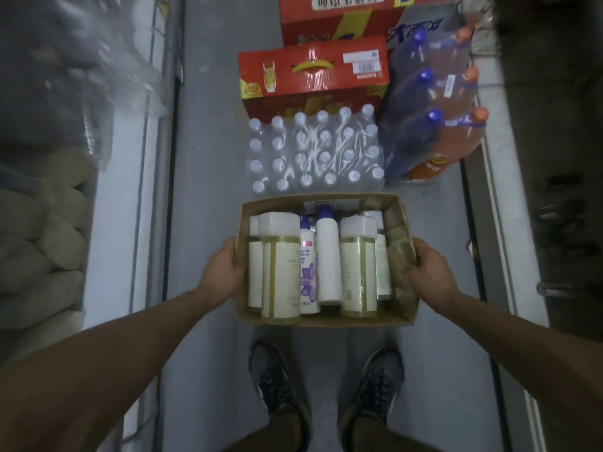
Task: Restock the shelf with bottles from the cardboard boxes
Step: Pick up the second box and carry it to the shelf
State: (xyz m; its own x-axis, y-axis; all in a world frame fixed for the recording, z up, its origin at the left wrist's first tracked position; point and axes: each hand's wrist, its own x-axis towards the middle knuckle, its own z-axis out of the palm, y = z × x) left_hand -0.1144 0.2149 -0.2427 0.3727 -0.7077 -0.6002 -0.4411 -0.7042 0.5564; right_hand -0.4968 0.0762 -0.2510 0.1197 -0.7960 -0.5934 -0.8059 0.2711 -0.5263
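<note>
An open cardboard box (326,319) is held in front of me above the aisle floor. My left hand (223,267) grips its left wall and my right hand (430,270) grips its right wall, fingers curled over the rims. Inside lie several bottles: yellowish ones with white caps (280,272), a white bottle with a purple flower label (308,275) and a plain white bottle with a purple cap (328,256). Shelving runs along the left side (107,190) and the right side (509,190), both blurred.
On the floor beyond the box stand a shrink-wrapped pack of small water bottles (315,151), red cartons with a yellow handle (313,71) and a wrapped pack of large purple and orange drink bottles (434,115). My two shoes (326,386) stand below the box.
</note>
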